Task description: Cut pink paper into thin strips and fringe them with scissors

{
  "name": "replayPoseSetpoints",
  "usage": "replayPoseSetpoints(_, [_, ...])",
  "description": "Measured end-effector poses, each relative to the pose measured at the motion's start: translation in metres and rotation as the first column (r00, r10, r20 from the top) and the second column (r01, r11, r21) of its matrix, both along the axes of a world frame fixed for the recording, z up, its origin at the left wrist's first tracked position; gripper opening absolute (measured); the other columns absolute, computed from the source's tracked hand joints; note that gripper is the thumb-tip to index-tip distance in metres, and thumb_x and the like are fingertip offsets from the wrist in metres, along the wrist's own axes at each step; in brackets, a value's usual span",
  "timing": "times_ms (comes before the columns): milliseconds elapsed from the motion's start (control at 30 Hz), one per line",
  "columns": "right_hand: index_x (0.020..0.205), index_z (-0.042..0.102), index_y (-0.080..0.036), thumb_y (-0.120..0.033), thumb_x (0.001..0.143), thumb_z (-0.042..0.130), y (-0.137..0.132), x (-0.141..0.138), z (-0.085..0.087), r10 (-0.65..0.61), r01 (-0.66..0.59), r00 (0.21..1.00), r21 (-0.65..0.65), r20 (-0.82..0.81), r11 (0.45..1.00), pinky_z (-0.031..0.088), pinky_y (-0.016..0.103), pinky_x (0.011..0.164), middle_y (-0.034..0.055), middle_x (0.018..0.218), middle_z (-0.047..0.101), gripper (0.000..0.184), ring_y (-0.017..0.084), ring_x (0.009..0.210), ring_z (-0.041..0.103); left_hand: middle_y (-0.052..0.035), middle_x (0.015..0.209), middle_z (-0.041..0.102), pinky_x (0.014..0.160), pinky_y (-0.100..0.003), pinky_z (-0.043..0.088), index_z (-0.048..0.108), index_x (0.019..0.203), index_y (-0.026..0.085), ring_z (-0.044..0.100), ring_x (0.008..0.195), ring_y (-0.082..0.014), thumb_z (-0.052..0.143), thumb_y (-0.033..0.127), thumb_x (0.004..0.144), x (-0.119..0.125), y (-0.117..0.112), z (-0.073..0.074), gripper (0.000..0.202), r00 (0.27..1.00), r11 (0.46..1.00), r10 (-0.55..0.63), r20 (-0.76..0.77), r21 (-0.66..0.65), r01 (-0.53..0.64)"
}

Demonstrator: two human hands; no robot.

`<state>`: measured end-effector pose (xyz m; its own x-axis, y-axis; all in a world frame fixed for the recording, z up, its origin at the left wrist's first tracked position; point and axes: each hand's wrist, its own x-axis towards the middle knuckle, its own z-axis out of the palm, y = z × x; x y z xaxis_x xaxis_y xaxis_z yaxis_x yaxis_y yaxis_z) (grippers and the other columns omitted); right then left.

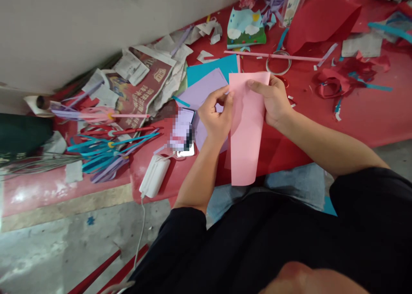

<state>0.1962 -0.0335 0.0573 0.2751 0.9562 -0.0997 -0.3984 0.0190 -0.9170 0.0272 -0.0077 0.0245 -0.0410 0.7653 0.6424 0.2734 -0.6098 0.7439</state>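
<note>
I watched from my remote place and judged that the step in hand was the careful lining up of one pink sheet (247,131), probably to prepare it for a fold or a check of its edges. The sheet was to the right of the white box (155,176), held up with its long sides running away from the body. I could not tell if it was already doubled. For the next move, I thought that an even grip was called for, so that the thin paper did not bend or slip out of line.

The right hand (275,101), farther to the right of the white box, was clamped on the upper right part of the sheet: the thumb lay flat on the front, and the other fingers went behind. The left hand (216,113), nearer to the white box and on its right, pinched the left edge between thumb and index finger, with the remaining fingers curled. The hands were apart, with the sheet between them. The left forearm rose steeply to the right of the white box, while the right one came in at a slant.
</note>
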Motion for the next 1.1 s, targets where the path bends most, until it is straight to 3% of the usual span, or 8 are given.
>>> replayPoseSetpoints(400, [0.08, 0.063, -0.031, -0.067, 0.079, 0.1, 0.002, 0.006, 0.002, -0.09, 0.09, 0.996, 0.026, 0.004, 0.996, 0.066, 0.042, 0.086, 0.0011, 0.089, 0.071, 0.051, 0.023, 0.088, 0.07, -0.003, 0.097, 0.078, 0.081, -0.039, 0.062, 0.081, 0.125, 0.028, 0.071, 0.081, -0.02, 0.072, 0.078, 0.114, -0.008, 0.01, -0.015, 0.052, 0.999, 0.999, 0.011, 0.042, -0.032, -0.01])
replayPoseSetpoints(633, [0.079, 0.067, -0.032, -0.066, 0.08, 0.099, 0.002, 0.005, 0.003, -0.125, 0.125, 0.992, 0.033, 0.018, 0.992, 0.064, 0.044, 0.083, 0.0014, 0.083, 0.064, 0.046, 0.022, 0.077, 0.06, 0.001, 0.088, 0.077, 0.075, -0.042, 0.059, 0.081, 0.121, 0.029, 0.071, 0.077, -0.0163, 0.073, 0.089, 0.108, -0.004, 0.002, -0.002, 0.061, 0.995, 0.999, -0.027, 0.1, -0.029, 0.03])
replayPoseSetpoints(833, [0.081, 0.057, -0.03, -0.089, 0.084, 0.088, 0.003, 0.006, -0.003, -0.139, 0.133, 0.969, 0.043, 0.202, 0.99, 0.061, 0.042, 0.079, 0.0018, 0.082, 0.059, 0.067, 0.023, 0.083, 0.064, 0.0002, 0.087, 0.076, 0.075, -0.039, 0.058, 0.08, 0.116, 0.026, 0.073, 0.078, -0.0185, 0.071, 0.085, 0.112, -0.002, -0.001, 0.005, 0.06, 0.997, 0.993, 0.073, 0.03, -0.091, -0.07])
replayPoseSetpoints(1000, [0.083, 0.063, -0.028, -0.083, 0.087, 0.09, 0.003, 0.006, -0.006, -0.136, 0.127, 0.974, 0.06, 0.179, 0.99, 0.06, 0.04, 0.077, 0.0017, 0.082, 0.062, 0.062, 0.021, 0.08, 0.064, 0.0014, 0.088, 0.077, 0.075, -0.041, 0.061, 0.078, 0.121, 0.03, 0.073, 0.079, -0.0166, 0.076, 0.086, 0.108, -0.003, 0.001, 0.003, 0.058, 0.994, 0.998, -0.029, 0.107, -0.048, 0.034])
replayPoseSetpoints(1100, [0.083, 0.068, -0.028, -0.084, 0.085, 0.092, 0.003, 0.004, -0.006, -0.118, 0.108, 0.977, 0.062, 0.179, 0.992, 0.061, 0.039, 0.074, 0.0014, 0.082, 0.065, 0.061, 0.02, 0.08, 0.066, 0.0018, 0.085, 0.074, 0.072, -0.041, 0.059, 0.077, 0.13, 0.032, 0.071, 0.076, -0.0173, 0.077, 0.088, 0.106, -0.004, 0.004, 0.001, 0.061, 0.992, 0.993, -0.053, 0.116, -0.102, 0.065])
